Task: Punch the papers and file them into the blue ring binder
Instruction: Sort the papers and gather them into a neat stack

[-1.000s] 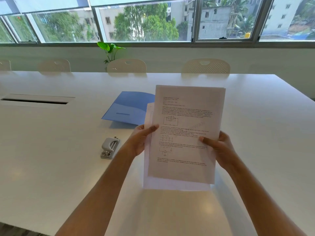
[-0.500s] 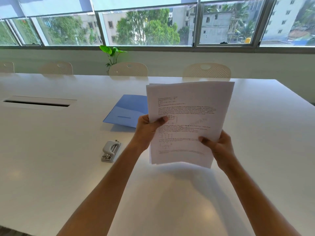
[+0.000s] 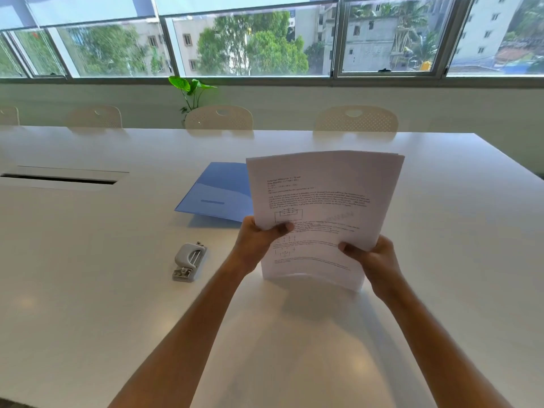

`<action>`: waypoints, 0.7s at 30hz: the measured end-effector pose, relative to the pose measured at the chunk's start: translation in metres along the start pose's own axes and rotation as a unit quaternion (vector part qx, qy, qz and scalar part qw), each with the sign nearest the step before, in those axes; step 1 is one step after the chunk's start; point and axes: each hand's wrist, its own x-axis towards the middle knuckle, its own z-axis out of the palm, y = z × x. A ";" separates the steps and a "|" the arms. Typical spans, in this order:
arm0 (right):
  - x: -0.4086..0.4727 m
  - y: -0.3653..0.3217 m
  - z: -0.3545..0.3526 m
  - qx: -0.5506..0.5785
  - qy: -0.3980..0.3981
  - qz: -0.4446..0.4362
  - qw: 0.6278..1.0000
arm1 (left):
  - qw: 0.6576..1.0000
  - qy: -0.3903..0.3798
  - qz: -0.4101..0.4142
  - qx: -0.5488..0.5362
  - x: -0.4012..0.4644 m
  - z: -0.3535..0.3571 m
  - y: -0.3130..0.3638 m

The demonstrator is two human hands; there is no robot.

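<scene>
Sunlit white conference table: left hand and right hand pinch a light, floppy stack of printed papers upright by its side edges, near hole punch and blue ring binder, likely squaring it.

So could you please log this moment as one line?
papers: upright, held | left hand, right hand: gripping side edges | hole punch: untouched | blue binder: closed

One stack of printed papers, one blue ring binder at ten o'clock, one hole punch at nine, four chairs, one plant, two hands.
</scene>
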 end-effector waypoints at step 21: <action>0.004 0.012 -0.021 -0.015 -0.016 0.028 0.999 | 0.994 0.074 -0.030 -0.074 0.011 0.002 -0.023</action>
